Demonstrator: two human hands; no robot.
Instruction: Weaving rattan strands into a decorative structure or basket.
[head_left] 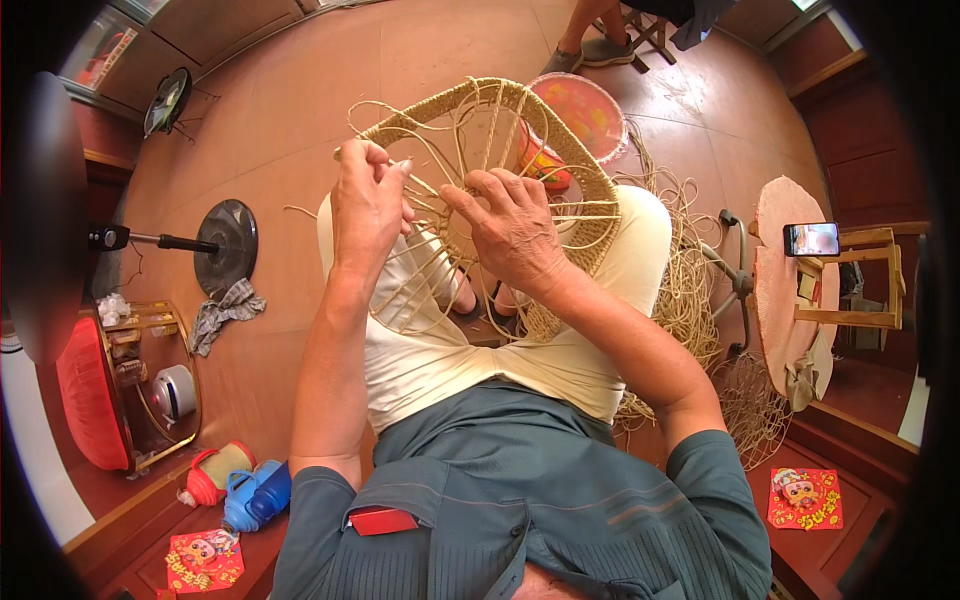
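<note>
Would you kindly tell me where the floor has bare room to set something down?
Bare floor lies between the fan base and the woven frame. It is crowded on the right, where the loose cane heap meets the round stool.

Floor [270, 120]: fan base [228, 245] w/ grey rag [222, 312] beside it. Lower left: blue jug [256, 494], red-lidded container [210, 472]. Right: phone [811, 239] on wooden stand [865, 285]. Loose cord pile [690, 290].

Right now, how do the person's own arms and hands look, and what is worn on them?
Both forearms are bare, with short grey-blue ribbed sleeves ending above the elbows. The left hand and right hand wear no gloves, and no rings or watch show.
</note>
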